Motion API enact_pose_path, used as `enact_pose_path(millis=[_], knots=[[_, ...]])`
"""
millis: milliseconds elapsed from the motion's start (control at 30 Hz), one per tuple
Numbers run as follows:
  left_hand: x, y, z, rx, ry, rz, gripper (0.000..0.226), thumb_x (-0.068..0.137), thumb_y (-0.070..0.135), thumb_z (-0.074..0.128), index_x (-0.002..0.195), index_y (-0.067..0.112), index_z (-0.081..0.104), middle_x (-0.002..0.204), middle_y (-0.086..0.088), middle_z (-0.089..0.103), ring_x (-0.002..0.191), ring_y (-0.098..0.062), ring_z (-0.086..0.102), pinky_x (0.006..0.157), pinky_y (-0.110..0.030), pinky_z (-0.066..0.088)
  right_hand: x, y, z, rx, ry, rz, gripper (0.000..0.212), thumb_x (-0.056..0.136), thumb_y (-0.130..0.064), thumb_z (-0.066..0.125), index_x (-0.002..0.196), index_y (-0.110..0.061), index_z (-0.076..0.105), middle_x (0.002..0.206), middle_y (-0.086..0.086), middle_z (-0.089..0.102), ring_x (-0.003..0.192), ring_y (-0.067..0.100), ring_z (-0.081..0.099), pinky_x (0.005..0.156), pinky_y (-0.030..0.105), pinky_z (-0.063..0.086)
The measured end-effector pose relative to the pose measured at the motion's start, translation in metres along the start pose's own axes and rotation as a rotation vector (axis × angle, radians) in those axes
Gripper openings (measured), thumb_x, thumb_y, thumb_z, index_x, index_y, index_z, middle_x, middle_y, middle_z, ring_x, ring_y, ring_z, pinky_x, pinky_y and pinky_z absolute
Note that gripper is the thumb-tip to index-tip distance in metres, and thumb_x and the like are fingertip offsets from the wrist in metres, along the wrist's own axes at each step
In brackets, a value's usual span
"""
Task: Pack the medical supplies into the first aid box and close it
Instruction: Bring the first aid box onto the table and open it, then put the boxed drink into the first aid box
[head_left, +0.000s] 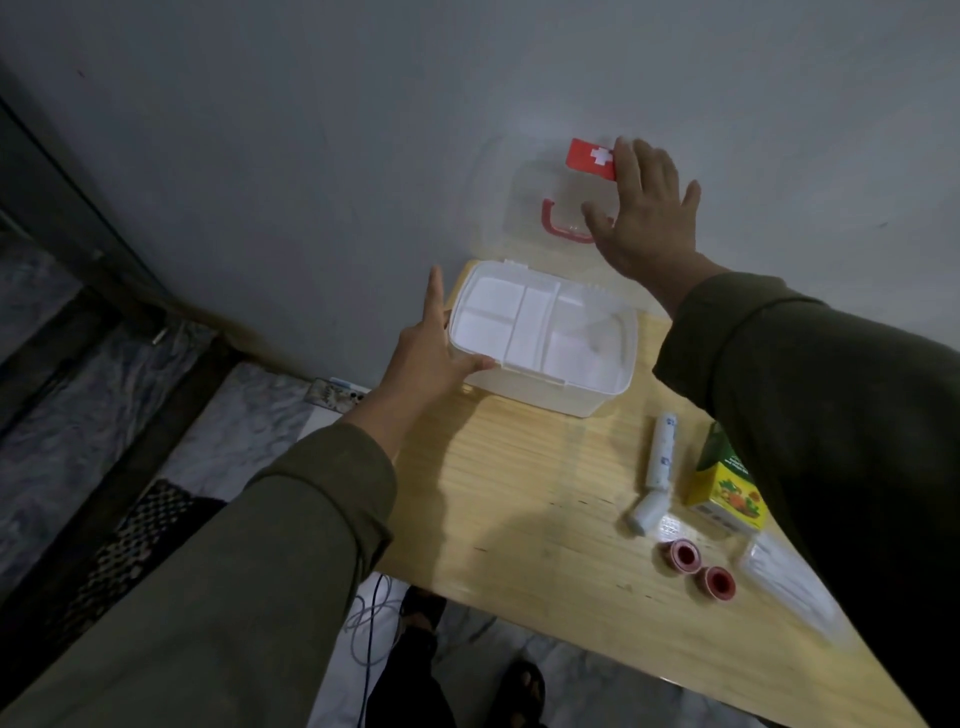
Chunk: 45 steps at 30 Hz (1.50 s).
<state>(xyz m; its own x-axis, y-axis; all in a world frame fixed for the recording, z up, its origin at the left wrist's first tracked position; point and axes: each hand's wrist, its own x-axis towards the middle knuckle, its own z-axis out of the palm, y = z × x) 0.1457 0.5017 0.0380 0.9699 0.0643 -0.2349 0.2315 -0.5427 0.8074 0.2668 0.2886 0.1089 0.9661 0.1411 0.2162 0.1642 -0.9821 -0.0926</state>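
First aid box open, divided tray inside, compartments bare. Left hand spread against box side; right hand spread flat on raised lid.

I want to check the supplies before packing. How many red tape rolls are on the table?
2. One red tape roll lies near the table's front edge; the second lies just right of it. The right sleeve may hide more.

dim, cool | soft shadows on table | wide-angle edge warp | slight blur
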Motion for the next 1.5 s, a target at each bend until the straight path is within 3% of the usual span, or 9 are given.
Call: enact_pose_path(millis=[167,367,667,867,1167,1500], knots=[[0.001,-0.001,-0.001,0.003,-0.01,0.02,0.116,0.075,0.027,0.079,0.15,0.029,-0.009,0.148,-0.006,0.042,0.137,-0.025,0.039,0.11,-0.036,0.03,-0.001,0.001,0.0,-0.015,-0.064,-0.013,0.074,0.095,-0.051,0.035,0.15,-0.015,0.0,0.161,0.006,-0.001,0.148,0.03,-0.005,0.117,0.059,0.002],[0.002,-0.004,-0.001,0.031,-0.006,0.037,0.113,0.075,0.029,0.078,0.15,0.029,-0.006,0.15,-0.006,0.039,0.138,-0.027,0.037,0.111,-0.039,0.03,-0.003,0.004,-0.011,-0.005,-0.076,-0.022,0.073,0.097,-0.051,0.03,0.15,-0.015,-0.002,0.161,0.006,-0.004,0.148,0.027,-0.006,0.118,0.055,0.003],[-0.007,0.024,-0.01,0.174,0.15,0.164,0.099,0.079,0.044,0.07,0.151,0.022,0.008,0.158,-0.003,0.022,0.144,-0.025,0.022,0.114,-0.038,0.024,-0.047,0.031,-0.043,0.096,0.082,-0.032,0.057,0.096,-0.038,0.042,0.147,-0.018,0.026,0.156,0.011,0.023,0.145,0.029,0.019,0.117,0.045,0.022],[-0.03,0.074,0.019,0.135,0.158,0.298,0.094,0.078,0.041,0.072,0.15,0.023,0.016,0.152,-0.004,0.034,0.139,-0.024,0.032,0.11,-0.037,0.031,-0.108,0.06,-0.061,0.194,0.124,0.016,0.056,0.094,-0.032,0.048,0.144,-0.015,0.033,0.151,0.013,0.032,0.141,0.027,0.029,0.113,0.039,0.029],[-0.074,0.12,0.11,0.149,-0.004,0.377,0.096,0.073,0.038,0.077,0.149,0.023,0.02,0.148,-0.005,0.041,0.135,-0.024,0.037,0.107,-0.034,0.033,-0.207,0.123,-0.063,0.249,0.03,0.081,0.061,0.09,-0.031,0.056,0.144,-0.015,0.033,0.15,0.012,0.033,0.14,0.027,0.029,0.111,0.038,0.029],[-0.09,0.111,0.204,0.279,-0.353,0.289,0.109,0.063,0.037,0.084,0.149,0.021,0.02,0.149,-0.006,0.04,0.136,-0.023,0.037,0.107,-0.034,0.033,-0.259,0.187,-0.027,0.264,-0.207,0.157,0.071,0.086,-0.027,0.062,0.147,-0.023,0.026,0.153,0.009,0.029,0.14,0.026,0.029,0.112,0.038,0.03]])
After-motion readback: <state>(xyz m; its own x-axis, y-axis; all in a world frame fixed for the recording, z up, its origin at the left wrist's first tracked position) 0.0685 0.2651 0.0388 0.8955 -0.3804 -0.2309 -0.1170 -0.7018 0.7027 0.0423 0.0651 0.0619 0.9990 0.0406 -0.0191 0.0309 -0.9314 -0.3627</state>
